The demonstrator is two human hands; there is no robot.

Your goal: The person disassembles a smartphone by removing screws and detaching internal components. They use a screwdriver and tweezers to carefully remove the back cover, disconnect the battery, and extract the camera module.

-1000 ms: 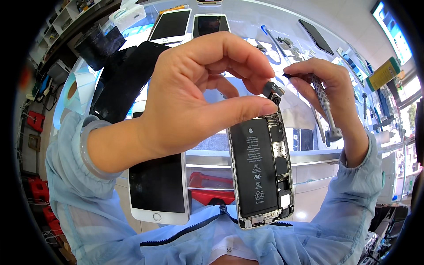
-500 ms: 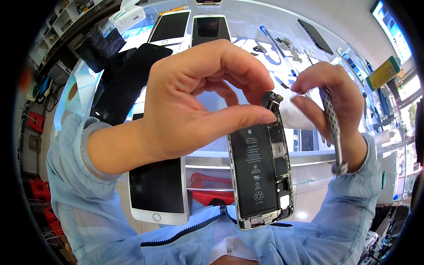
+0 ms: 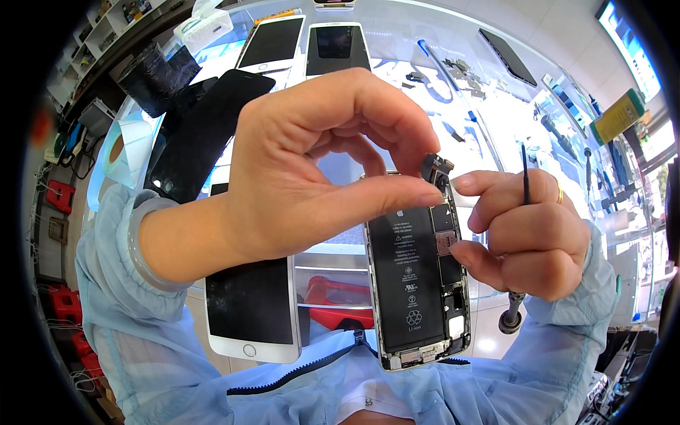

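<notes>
My left hand [image 3: 304, 170] is closed at the upper end of an opened phone [image 3: 407, 283], thumb and curled fingers at its top edge. A black battery and bare circuit parts show inside the phone. A small dark camera module [image 3: 437, 170] sticks up beside the left fingertips. My right hand [image 3: 528, 234] is wrapped round a screwdriver [image 3: 511, 312], its thin dark shaft pointing up and its round end below the fist. The right index finger and thumb are at the phone's right edge. A white-framed phone [image 3: 249, 304] lies left of the opened one; its top is hidden behind my left forearm.
On the lit glass counter are white phones [image 3: 340, 53], black screens [image 3: 198, 134], a tape roll [image 3: 131, 147], small metal parts [image 3: 464, 78], a blue pen-like tool [image 3: 446, 74] and a dark phone [image 3: 506, 57]. A yellow-green container [image 3: 618, 117] stands right; red items [image 3: 336, 301] sit below.
My right hand has turned and moved down and left to the phone's edge. The screwdriver has turned in it, its thin shaft now showing above the fist. The left hand has barely moved.
</notes>
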